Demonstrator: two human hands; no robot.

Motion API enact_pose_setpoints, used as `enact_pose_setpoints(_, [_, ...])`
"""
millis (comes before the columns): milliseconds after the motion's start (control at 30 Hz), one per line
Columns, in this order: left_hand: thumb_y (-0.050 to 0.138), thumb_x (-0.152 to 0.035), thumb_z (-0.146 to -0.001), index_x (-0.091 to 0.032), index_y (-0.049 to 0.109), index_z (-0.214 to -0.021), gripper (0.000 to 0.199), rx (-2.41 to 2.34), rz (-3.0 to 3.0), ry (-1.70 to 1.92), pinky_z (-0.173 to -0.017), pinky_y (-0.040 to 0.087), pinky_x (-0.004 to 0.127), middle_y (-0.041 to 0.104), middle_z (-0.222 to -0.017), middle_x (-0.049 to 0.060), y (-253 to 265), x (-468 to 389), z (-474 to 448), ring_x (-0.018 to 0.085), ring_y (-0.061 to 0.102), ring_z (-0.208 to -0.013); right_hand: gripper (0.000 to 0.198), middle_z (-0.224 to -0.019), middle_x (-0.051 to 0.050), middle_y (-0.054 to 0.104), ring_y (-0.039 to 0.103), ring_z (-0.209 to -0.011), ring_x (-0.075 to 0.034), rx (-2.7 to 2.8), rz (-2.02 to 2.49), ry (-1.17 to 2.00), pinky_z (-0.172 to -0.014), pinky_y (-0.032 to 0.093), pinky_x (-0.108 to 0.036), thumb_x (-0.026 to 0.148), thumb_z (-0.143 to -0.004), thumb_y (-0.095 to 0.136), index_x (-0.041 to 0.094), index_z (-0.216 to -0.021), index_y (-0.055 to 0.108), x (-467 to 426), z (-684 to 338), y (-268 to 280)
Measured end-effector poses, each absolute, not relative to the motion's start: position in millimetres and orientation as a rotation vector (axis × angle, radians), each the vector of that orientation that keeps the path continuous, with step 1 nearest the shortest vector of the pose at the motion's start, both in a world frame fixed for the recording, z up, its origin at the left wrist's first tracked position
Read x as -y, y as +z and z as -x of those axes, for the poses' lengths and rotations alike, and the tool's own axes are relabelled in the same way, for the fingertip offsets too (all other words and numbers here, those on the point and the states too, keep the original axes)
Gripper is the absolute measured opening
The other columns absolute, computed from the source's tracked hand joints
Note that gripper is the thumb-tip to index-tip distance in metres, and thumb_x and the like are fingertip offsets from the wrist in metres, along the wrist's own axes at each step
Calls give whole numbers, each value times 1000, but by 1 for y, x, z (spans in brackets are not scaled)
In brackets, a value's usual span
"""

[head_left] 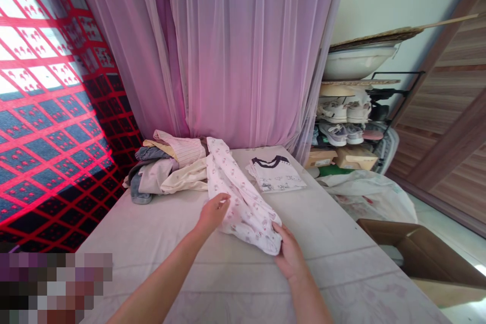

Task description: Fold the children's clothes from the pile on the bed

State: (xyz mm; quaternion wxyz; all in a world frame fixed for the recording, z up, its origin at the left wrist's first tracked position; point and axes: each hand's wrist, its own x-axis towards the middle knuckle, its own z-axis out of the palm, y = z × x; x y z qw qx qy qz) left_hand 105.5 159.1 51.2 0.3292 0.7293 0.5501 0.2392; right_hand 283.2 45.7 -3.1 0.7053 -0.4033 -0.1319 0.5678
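A white garment (243,202) with a small pink print lies long and loosely bunched on the bed. My right hand (290,248) grips its near right end, thumb on top and the fingers partly hidden beneath the cloth. At the garment's left edge, my left hand (214,212) is closed, with a bit of the white cloth showing between curled fingers and thumb. The garment's far end reaches a pile of clothes (152,172) in pink, cream, grey and denim. Right of it lies a folded white shirt (277,174) with a dark neckline.
Under everything is a pale bed sheet (152,253). Purple curtains (250,50) hang behind, and a red-patterned curtain (56,86) is on the left. To the right are a shoe rack (351,134), a plastic bag (375,197) and an open cardboard box (425,253).
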Motion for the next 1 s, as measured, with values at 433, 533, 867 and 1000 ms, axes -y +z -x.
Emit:
enact_pose_setpoints(433, [59, -46, -81, -20, 36, -141, 69, -1778, -2034, 258, -90, 44, 37, 62, -123, 12, 36, -192, -99, 29, 58, -113, 30, -86, -7, 76, 63, -108, -32, 292, 713, 1410, -99, 45, -44, 45, -53, 73, 23, -73, 75, -39, -296, 4])
enact_pose_setpoints(533, [59, -39, -81, -20, 31, -145, 72, -1794, -2066, 199, -88, 44, 37, 63, -122, 13, 38, -193, -110, 30, 58, -112, 31, -87, -6, 76, 63, -110, -32, 339, 660, 1394, -102, 43, -44, 42, -54, 71, 27, -80, 75, -37, -297, 7])
enact_pose_setpoints(867, [46, -21, -79, -25, 44, -140, 62, -1659, -1948, 559, -68, 44, 23, 66, -83, -3, 33, -147, -68, 14, 60, -72, 62, -101, -6, 74, 61, -113, -29, 289, 793, 1230, -98, 45, -46, 57, -57, 55, 27, -109, 71, -36, -304, 14])
enact_pose_setpoints(1000, [46, -24, -76, -25, 71, -106, 40, -1635, -1950, 329, -59, 41, 24, 58, -61, -5, 33, -103, -38, 15, 56, -61, 60, -98, -7, 75, 63, -110, -30, 231, 859, 1194, -95, 47, -46, 58, -60, 57, 26, -108, 71, -35, -304, 11])
